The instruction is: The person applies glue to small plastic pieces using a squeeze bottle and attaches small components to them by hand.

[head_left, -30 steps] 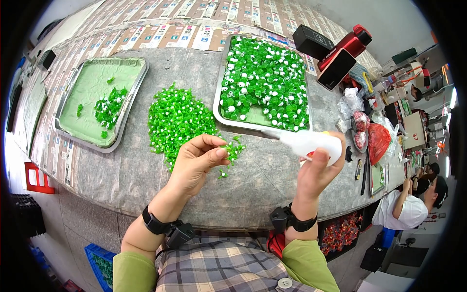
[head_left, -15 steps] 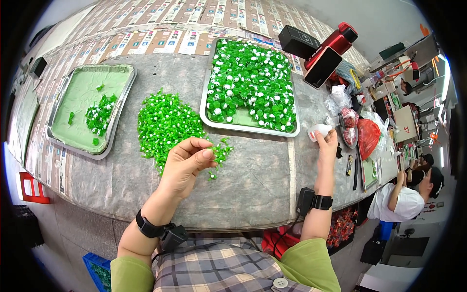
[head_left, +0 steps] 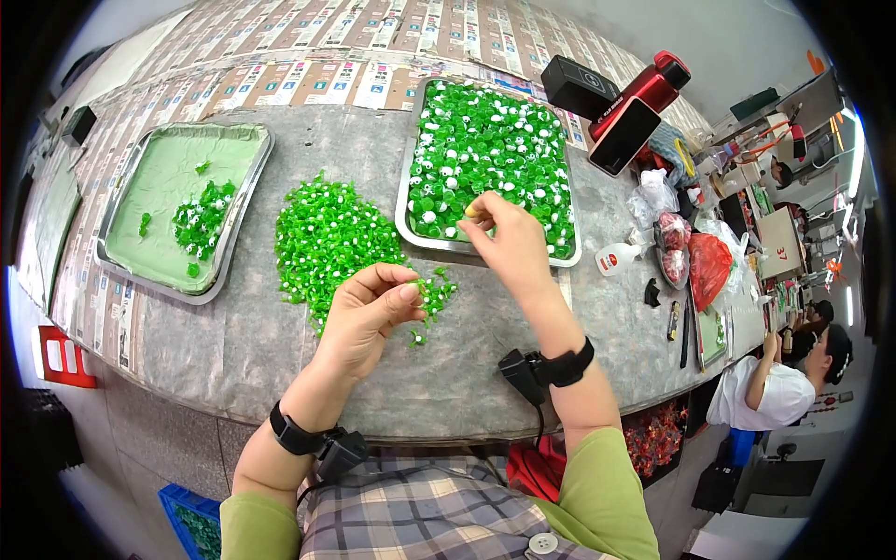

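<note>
My left hand (head_left: 369, 313) is over the near right edge of a heap of small green plastic pieces with white dots (head_left: 336, 245). Its thumb and forefinger pinch a tiny green piece, mostly hidden by the fingertips. At the near edge of a metal tray (head_left: 407, 219) is my right hand (head_left: 511, 245), thumb and forefinger curled together over the green pieces with white balls (head_left: 490, 140) that fill it. What those fingertips hold, if anything, is too small to make out. A small white squeeze bottle (head_left: 616, 259) lies on the table to the right of this hand.
At the left, a second tray (head_left: 250, 201) holds a small cluster of green pieces. A phone (head_left: 623, 137) leans on a red flask (head_left: 658, 82) beside a black box (head_left: 577, 86). Plastic bags (head_left: 711, 269) crowd the right. A person in white (head_left: 775, 387) sits farther right.
My right hand has let go of the white bottle and moved left to the full tray's near edge. The left hand keeps its pinch in nearly the same place.
</note>
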The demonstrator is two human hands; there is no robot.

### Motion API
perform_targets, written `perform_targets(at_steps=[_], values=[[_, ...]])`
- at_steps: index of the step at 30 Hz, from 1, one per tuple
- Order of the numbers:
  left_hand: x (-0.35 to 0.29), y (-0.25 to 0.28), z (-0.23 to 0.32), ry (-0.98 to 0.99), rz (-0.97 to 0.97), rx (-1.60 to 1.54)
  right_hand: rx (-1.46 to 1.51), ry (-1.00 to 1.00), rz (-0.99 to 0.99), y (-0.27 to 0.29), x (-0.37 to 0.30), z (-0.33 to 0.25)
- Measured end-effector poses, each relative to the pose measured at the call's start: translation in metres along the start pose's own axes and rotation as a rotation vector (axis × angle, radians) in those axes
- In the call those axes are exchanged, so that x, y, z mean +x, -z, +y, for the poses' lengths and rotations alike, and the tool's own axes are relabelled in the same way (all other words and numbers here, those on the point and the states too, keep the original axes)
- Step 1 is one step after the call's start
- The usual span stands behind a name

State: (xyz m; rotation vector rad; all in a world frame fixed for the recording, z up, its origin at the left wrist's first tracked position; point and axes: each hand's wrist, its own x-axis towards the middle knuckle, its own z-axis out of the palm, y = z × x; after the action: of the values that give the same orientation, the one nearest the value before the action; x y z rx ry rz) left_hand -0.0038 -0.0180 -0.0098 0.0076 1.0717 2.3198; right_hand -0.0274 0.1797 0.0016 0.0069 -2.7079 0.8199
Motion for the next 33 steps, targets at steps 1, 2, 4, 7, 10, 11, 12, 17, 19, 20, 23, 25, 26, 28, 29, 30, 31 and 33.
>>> perform_targets(at_steps=[1, 2, 4, 7, 10, 11, 12, 17, 19, 20, 23, 25, 26, 28, 29, 30, 31, 33], values=[[0.000, -0.001, 0.000, 0.004, -0.005, -0.003, -0.084, 0.024, 0.014, -0.012, 0.002, 0.002], [0.001, -0.001, -0.001, 0.008, -0.011, -0.007, -0.102, 0.018, 0.016, -0.021, 0.003, 0.003], [0.000, 0.001, -0.001, 0.005, -0.022, -0.009, -0.118, 0.021, 0.010, -0.031, 0.006, 0.003], [-0.002, 0.001, 0.000, 0.013, -0.041, -0.013, -0.071, -0.029, 0.009, -0.030, 0.006, 0.002], [-0.003, 0.001, 0.002, 0.013, -0.038, -0.018, 0.293, -0.115, 0.017, -0.004, 0.000, -0.012], [-0.003, 0.002, 0.002, 0.012, -0.038, -0.020, 0.295, -0.113, 0.012, 0.003, -0.005, -0.016], [-0.002, 0.002, 0.002, 0.013, -0.038, -0.021, 0.487, -0.153, -0.068, 0.010, -0.011, -0.019], [-0.003, 0.000, -0.001, 0.053, -0.042, -0.008, 1.149, -0.327, -0.406, 0.012, -0.045, -0.032], [-0.001, -0.002, -0.002, 0.060, -0.054, 0.002, 1.217, -0.337, -0.417, 0.009, -0.052, -0.037], [-0.001, -0.003, -0.002, 0.061, -0.065, 0.006, 1.281, -0.343, -0.434, 0.008, -0.054, -0.038], [0.000, -0.004, -0.003, 0.069, -0.066, -0.005, 1.302, -0.370, -0.413, 0.004, -0.057, -0.034], [0.000, -0.005, -0.004, 0.071, -0.049, -0.001, 1.311, -0.366, -0.406, 0.004, -0.059, -0.030], [0.000, -0.005, -0.004, 0.069, -0.032, -0.004, 1.315, -0.362, -0.404, 0.003, -0.059, -0.029], [0.000, -0.005, -0.004, 0.061, -0.028, -0.016, 1.337, -0.364, -0.392, 0.004, -0.061, -0.032], [0.000, -0.005, -0.004, 0.051, -0.027, -0.031, 1.354, -0.365, -0.380, 0.004, -0.061, -0.033], [0.000, -0.005, -0.003, 0.053, -0.025, -0.030, 1.357, -0.367, -0.380, 0.005, -0.061, -0.035], [0.000, -0.006, -0.003, 0.050, -0.039, -0.026, 1.352, -0.381, -0.393, 0.006, -0.060, -0.035], [0.000, -0.005, -0.002, 0.047, -0.052, -0.021, 1.348, -0.394, -0.405, 0.007, -0.061, -0.035]])
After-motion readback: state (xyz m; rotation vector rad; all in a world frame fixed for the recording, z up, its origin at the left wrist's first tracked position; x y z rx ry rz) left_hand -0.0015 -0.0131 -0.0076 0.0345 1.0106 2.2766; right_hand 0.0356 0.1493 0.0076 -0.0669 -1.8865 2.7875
